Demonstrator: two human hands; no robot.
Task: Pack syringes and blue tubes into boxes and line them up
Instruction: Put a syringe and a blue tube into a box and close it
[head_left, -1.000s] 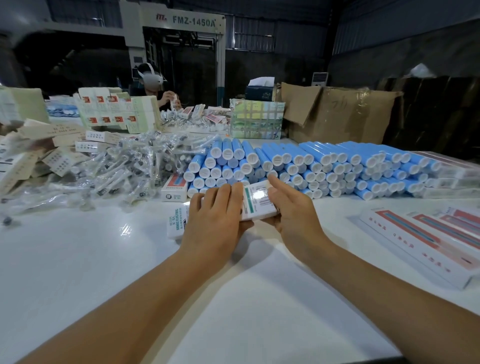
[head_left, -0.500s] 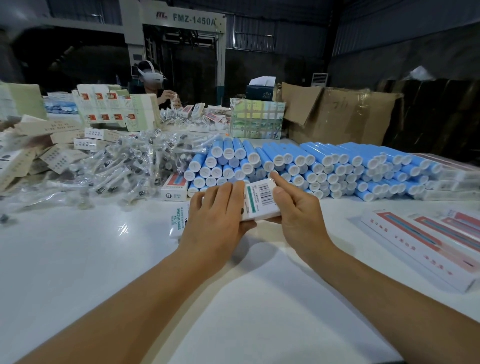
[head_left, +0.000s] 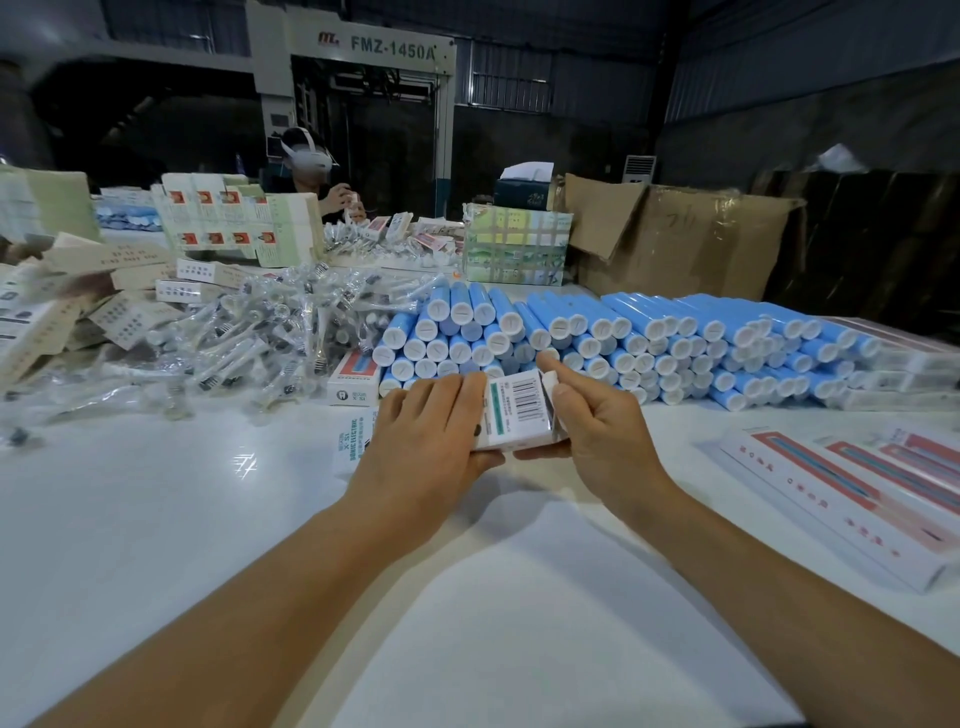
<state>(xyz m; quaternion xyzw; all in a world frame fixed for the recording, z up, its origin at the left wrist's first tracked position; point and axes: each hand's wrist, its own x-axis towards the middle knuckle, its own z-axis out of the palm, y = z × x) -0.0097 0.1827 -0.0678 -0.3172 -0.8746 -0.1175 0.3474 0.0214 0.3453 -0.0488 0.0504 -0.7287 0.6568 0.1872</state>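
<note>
You have the small white cardboard box with the barcode label (head_left: 519, 410) raised just off the white bench (head_left: 156, 519), right in front of the stack of blue plastic tubes with white caps (head_left: 623, 338). Your left hand (head_left: 431, 441) wraps over its left part, fingers curled across the top, a firm grip that steadies it. Your right hand (head_left: 592, 431) cups the right end, forefinger stretched up against the end flap, probably to tuck it shut. Held this way the barcode faces you, so you can check the orientation before lining it up. Left of the blue tubes lies the heap of clear-wrapped plastic syringes (head_left: 249, 338), within easy reach. Another white printed box (head_left: 350, 441) lies flat just left of the held box.
</note>
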